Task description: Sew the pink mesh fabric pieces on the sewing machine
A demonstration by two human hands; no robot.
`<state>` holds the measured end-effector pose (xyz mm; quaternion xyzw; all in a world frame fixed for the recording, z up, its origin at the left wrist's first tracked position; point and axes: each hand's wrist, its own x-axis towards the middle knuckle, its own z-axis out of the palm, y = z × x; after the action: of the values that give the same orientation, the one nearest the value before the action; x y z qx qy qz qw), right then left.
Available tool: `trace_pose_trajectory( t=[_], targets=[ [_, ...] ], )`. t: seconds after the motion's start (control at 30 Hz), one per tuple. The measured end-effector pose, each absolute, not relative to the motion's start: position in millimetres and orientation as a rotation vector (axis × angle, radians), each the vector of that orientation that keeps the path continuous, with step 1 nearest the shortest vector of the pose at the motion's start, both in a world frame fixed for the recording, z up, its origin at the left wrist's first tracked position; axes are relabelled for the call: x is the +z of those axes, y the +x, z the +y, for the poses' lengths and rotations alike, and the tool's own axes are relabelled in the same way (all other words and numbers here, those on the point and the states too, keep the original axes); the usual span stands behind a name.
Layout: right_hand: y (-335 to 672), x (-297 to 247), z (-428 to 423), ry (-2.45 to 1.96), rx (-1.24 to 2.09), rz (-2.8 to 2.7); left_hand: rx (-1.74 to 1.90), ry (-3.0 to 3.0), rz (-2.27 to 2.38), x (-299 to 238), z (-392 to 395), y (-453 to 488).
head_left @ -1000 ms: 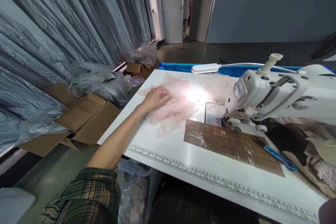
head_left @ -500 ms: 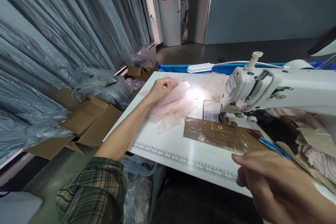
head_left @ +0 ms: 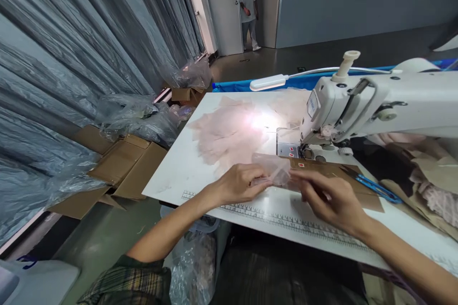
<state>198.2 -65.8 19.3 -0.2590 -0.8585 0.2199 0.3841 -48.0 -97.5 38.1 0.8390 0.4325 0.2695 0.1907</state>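
Hands (head_left: 243,183) (head_left: 334,200) newly close together, sheer fabric (head_left: 276,167) between, long axis seemingly left-to-right.

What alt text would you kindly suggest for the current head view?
A person's left hand holds a sheer pale piece of fabric, with the right hand at its edge, before a white sewing machine. More sheer pink fabric lies spread on the white table, with blue snips farther right.

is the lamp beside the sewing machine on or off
The lamp is on: bright white glare washes out part of the sheer fabric below it.
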Motion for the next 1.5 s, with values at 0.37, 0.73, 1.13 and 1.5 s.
trace_pose_trajectory(
  t=[0.37, 0.73, 1.13, 1.5],
  targets=[
    [232.8, 7.4, -44.5, -1.166, 0.593, -2.03, 0.68, 2.516, 0.826, 38.1, -73.8, -8.6],
    [231.9, 5.9, -40.3, -1.17, 0.924, -2.062, 0.747, 1.956, 1.114, 26.2, -53.2, -5.6],
    [235.6, 18.2, -19.6, -1.561, 0.761, -2.022, 0.504, 1.202, 1.114, 28.5, -42.2, -40.8],
    [199.2, 37.3, -45.6, -1.186, 1.897, -1.745, 0.539, 2.317, 0.686, 57.8, -80.1, 12.3]
  ],
)
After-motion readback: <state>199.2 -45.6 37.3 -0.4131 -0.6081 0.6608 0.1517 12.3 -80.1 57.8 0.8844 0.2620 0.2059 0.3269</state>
